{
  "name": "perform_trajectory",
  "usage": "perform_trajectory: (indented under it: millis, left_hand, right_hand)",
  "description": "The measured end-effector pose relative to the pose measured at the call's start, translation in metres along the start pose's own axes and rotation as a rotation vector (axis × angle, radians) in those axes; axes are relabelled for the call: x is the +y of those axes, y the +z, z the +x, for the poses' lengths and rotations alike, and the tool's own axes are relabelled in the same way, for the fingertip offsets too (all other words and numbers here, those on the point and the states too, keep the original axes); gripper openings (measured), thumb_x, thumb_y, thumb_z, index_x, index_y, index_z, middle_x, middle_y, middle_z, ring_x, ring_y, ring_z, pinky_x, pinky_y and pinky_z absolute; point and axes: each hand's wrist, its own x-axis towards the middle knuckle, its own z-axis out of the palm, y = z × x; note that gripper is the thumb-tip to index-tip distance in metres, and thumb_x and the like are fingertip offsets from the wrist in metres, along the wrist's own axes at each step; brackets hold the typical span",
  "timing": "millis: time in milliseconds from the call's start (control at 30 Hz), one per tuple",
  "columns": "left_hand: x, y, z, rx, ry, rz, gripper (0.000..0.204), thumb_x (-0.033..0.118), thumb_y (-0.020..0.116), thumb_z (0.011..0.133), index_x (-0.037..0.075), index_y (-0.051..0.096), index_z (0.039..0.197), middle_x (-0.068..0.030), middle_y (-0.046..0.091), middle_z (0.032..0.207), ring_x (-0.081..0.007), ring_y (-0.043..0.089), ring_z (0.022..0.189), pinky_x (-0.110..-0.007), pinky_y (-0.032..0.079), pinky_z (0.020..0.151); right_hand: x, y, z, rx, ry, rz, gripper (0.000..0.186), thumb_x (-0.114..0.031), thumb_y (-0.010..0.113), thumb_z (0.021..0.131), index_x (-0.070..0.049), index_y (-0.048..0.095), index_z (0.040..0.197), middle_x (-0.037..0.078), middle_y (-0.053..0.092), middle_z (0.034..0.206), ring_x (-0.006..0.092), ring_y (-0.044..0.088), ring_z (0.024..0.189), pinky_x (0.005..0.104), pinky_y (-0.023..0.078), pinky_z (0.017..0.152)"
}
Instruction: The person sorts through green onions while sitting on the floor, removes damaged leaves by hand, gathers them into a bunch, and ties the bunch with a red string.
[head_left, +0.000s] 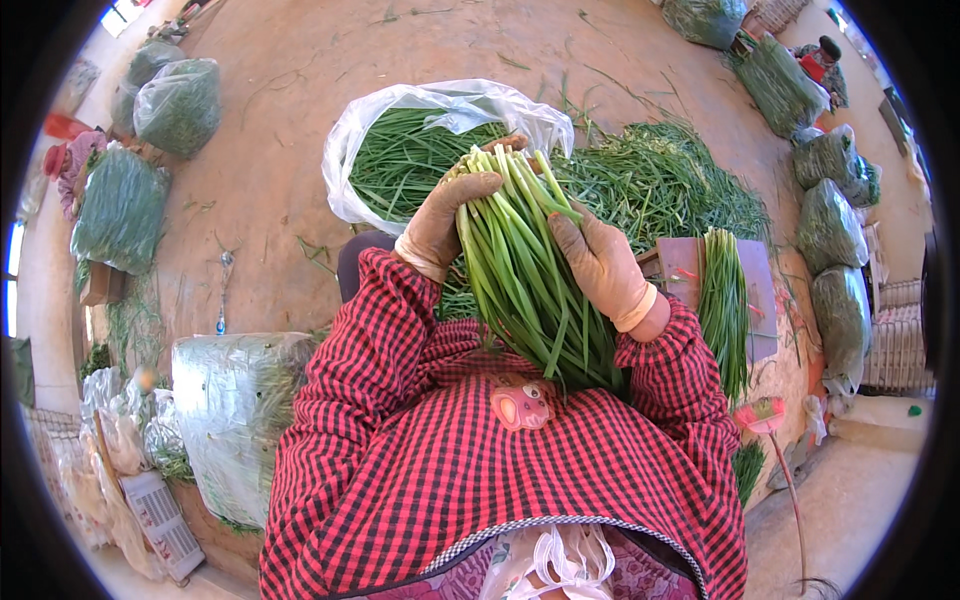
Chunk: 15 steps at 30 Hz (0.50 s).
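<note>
A thick bunch of garlic chives point(520, 280) is held up in front of my chest, pale cut ends up and green leaves hanging down. My left hand point(440, 222), in a soiled light glove, is closed around its left side near the pale ends. On the other side my right hand point(605, 262), also gloved, grips the bunch with the thumb in front; some fingers are hidden behind the stalks. Beyond the hands lies an open clear plastic bag point(342, 180) of loose chives. Another bunch of chives point(722, 300) rests on a purplish board point(763, 310) at the right.
A heap of loose green leaves point(670, 185) covers the floor beyond my right hand. A large wrapped bundle point(225, 410) stands at my left. Filled bags point(832, 225) line the right side. Other people point(80, 165) are at the far left and far right.
</note>
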Motion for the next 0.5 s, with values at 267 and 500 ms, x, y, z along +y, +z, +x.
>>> perform_trajectory:
  millis: [267,500]
  left_hand:
    - [0.000,0.009,-0.005,-0.080,-0.004,-0.090,0.081,0.020,0.065,0.070,-0.002,0.039,0.142,-0.0225,0.058,0.128,-0.0355,0.058,0.118,-0.048,0.044,0.107]
    - [-0.006,-0.003,-0.004,-0.034,-0.062,-0.090,0.076,0.019,0.064,0.072,-0.004,0.040,0.141,-0.0195,0.063,0.117,-0.0337,0.064,0.107,-0.045,0.051,0.100]
  right_hand:
    - [0.003,-0.002,0.010,-0.176,-0.013,-0.015,0.048,-0.043,0.048,0.101,-0.002,0.059,0.123,0.025,0.068,0.098,0.0441,0.065,0.092,0.0470,0.051,0.077]
    - [-0.017,-0.009,0.017,0.174,-0.453,-0.442,0.022,-0.020,0.071,0.084,-0.011,0.065,0.103,0.007,0.063,0.089,0.0288,0.064,0.084,0.0382,0.052,0.069]
